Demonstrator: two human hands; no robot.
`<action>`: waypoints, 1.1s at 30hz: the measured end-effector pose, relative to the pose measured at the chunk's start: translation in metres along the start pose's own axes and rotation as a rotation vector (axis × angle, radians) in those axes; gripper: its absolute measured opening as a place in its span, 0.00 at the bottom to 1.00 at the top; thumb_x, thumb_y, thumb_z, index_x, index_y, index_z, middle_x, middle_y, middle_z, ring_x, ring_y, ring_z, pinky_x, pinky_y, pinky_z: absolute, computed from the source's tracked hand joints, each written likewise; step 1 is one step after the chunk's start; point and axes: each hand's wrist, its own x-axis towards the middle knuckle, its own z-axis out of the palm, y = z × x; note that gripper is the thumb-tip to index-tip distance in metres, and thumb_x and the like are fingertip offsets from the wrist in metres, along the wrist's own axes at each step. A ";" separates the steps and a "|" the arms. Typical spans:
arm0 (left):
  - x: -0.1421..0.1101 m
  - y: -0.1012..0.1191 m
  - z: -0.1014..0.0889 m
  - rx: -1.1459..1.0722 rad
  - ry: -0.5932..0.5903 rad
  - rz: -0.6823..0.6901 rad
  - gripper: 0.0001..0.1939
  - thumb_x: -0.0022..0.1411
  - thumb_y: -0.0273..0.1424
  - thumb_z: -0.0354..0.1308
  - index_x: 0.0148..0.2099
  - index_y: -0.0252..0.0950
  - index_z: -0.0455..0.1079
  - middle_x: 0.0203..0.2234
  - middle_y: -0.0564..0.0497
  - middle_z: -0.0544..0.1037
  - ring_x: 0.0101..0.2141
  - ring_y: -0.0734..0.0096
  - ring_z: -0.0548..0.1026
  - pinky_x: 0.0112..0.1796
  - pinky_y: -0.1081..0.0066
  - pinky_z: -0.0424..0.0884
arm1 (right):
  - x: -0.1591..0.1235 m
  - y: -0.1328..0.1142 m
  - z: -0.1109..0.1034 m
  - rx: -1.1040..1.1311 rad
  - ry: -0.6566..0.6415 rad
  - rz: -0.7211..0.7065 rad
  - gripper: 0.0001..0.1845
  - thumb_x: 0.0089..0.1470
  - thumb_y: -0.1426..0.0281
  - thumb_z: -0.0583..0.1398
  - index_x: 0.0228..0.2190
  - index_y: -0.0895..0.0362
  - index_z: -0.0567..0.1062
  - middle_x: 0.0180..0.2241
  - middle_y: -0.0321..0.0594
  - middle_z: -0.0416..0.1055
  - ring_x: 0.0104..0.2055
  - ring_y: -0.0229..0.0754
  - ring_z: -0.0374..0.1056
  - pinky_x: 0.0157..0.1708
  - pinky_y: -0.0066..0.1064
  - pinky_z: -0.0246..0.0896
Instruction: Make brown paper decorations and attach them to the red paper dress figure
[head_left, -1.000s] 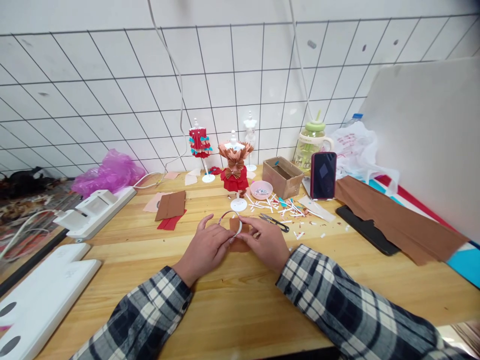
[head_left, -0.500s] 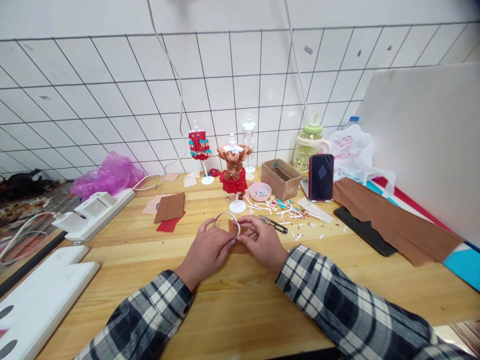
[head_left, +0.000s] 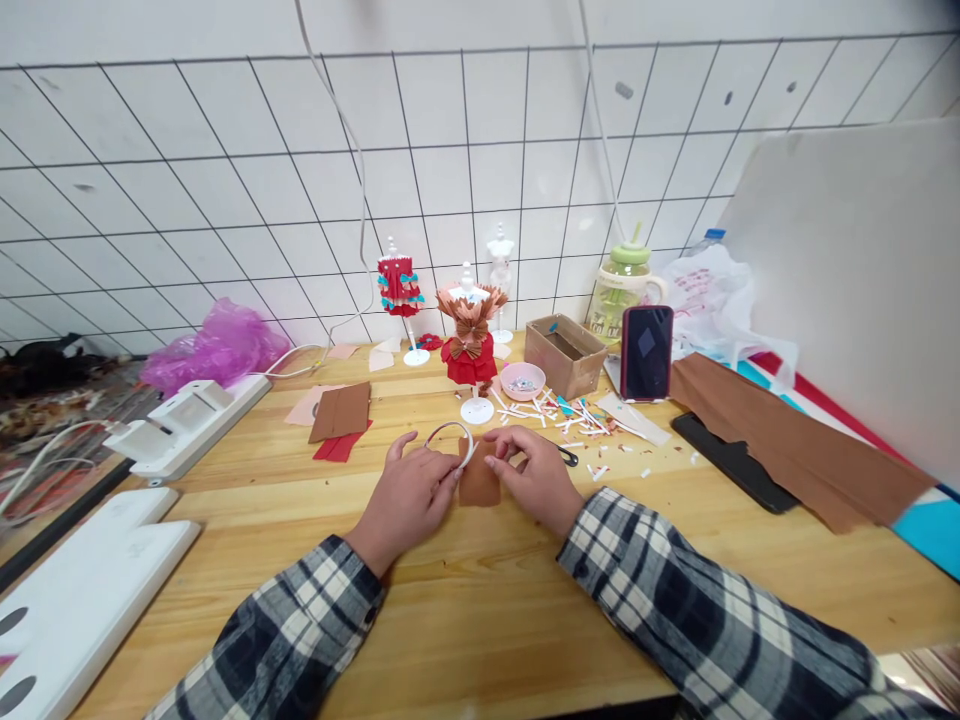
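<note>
Holding a thin white ring (head_left: 471, 450) in your left hand (head_left: 411, 498), fingers closed on its near right side, ring tilted up off the table (head_left: 450, 625). Brown piece (head_left: 480, 486) lies flat between your hands, just right of the ring, longer side apparently running away from you. Your right hand (head_left: 538, 482) is nearer, thumb overlapping its right edge in view; cannot tell whether those fingertips pinch anything. Black snips (head_left: 568, 456) partly hidden behind that hand.
</note>
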 end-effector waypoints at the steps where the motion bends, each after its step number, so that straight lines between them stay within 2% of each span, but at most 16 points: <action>1: 0.000 -0.001 0.000 -0.003 0.003 -0.005 0.12 0.66 0.32 0.45 0.41 0.40 0.70 0.32 0.52 0.79 0.35 0.66 0.74 0.55 0.51 0.51 | 0.000 0.000 -0.001 0.005 0.021 -0.013 0.02 0.50 0.72 0.59 0.30 0.55 0.69 0.43 0.41 0.74 0.33 0.38 0.68 0.29 0.29 0.63; 4: 0.000 0.000 0.000 -0.012 0.003 -0.008 0.12 0.66 0.32 0.45 0.41 0.40 0.70 0.32 0.52 0.79 0.35 0.67 0.74 0.55 0.51 0.51 | -0.001 -0.002 -0.001 -0.022 0.019 -0.074 0.20 0.50 0.73 0.59 0.47 0.54 0.69 0.50 0.45 0.70 0.40 0.41 0.69 0.28 0.29 0.65; 6: 0.000 0.001 0.000 -0.010 -0.009 -0.004 0.12 0.66 0.32 0.45 0.40 0.40 0.70 0.31 0.52 0.79 0.35 0.67 0.74 0.55 0.51 0.51 | -0.002 -0.003 -0.001 -0.100 -0.039 -0.132 0.24 0.51 0.72 0.60 0.51 0.53 0.68 0.51 0.44 0.69 0.46 0.43 0.68 0.35 0.32 0.66; 8: 0.000 0.002 0.000 -0.001 -0.019 0.000 0.12 0.66 0.32 0.45 0.40 0.40 0.71 0.31 0.52 0.78 0.35 0.67 0.74 0.55 0.51 0.51 | -0.002 -0.002 -0.001 -0.187 -0.091 -0.132 0.16 0.53 0.71 0.59 0.45 0.52 0.73 0.46 0.41 0.74 0.45 0.43 0.68 0.40 0.34 0.64; 10: 0.000 0.002 -0.001 0.012 -0.020 0.001 0.13 0.66 0.33 0.45 0.40 0.40 0.71 0.31 0.52 0.79 0.35 0.66 0.74 0.55 0.51 0.52 | -0.001 -0.001 -0.001 -0.241 -0.108 -0.072 0.09 0.54 0.71 0.59 0.38 0.52 0.76 0.37 0.37 0.77 0.38 0.41 0.70 0.38 0.33 0.62; 12: 0.001 0.002 0.000 0.023 -0.015 -0.003 0.13 0.66 0.33 0.45 0.41 0.40 0.71 0.31 0.51 0.79 0.35 0.66 0.74 0.55 0.51 0.52 | 0.001 0.001 -0.002 -0.269 -0.118 -0.024 0.06 0.55 0.71 0.59 0.35 0.53 0.76 0.33 0.36 0.76 0.33 0.39 0.69 0.35 0.32 0.61; 17: 0.002 0.000 0.001 0.052 -0.013 -0.026 0.14 0.67 0.33 0.45 0.41 0.41 0.72 0.33 0.51 0.79 0.37 0.64 0.74 0.55 0.49 0.52 | 0.003 0.001 -0.006 -0.312 -0.133 -0.041 0.09 0.58 0.74 0.54 0.35 0.53 0.74 0.35 0.36 0.74 0.38 0.41 0.68 0.38 0.32 0.59; 21: 0.002 -0.001 0.002 0.068 -0.004 -0.022 0.13 0.67 0.33 0.44 0.41 0.40 0.71 0.33 0.50 0.79 0.37 0.64 0.74 0.54 0.49 0.53 | 0.004 0.003 -0.005 -0.312 -0.125 -0.039 0.08 0.58 0.74 0.54 0.34 0.53 0.73 0.34 0.37 0.74 0.38 0.41 0.67 0.38 0.32 0.58; 26: 0.002 -0.002 0.001 0.098 -0.013 -0.029 0.14 0.67 0.33 0.44 0.39 0.40 0.71 0.32 0.50 0.79 0.35 0.64 0.74 0.54 0.49 0.54 | 0.003 0.005 -0.004 -0.301 -0.114 -0.014 0.04 0.54 0.73 0.58 0.33 0.54 0.73 0.32 0.36 0.74 0.34 0.40 0.67 0.35 0.31 0.58; 29: 0.002 -0.001 0.000 0.076 -0.007 -0.056 0.13 0.66 0.33 0.46 0.38 0.40 0.72 0.31 0.51 0.80 0.35 0.64 0.75 0.54 0.50 0.56 | 0.001 0.004 -0.003 -0.288 -0.135 -0.035 0.06 0.50 0.72 0.62 0.33 0.54 0.72 0.31 0.34 0.74 0.32 0.39 0.67 0.33 0.30 0.58; 33: 0.003 -0.003 0.002 -0.007 -0.028 -0.114 0.14 0.64 0.33 0.48 0.34 0.41 0.74 0.28 0.52 0.80 0.32 0.65 0.75 0.50 0.55 0.62 | 0.000 0.000 -0.002 -0.360 -0.177 -0.064 0.00 0.53 0.71 0.60 0.30 0.54 0.73 0.28 0.34 0.73 0.29 0.38 0.66 0.30 0.29 0.56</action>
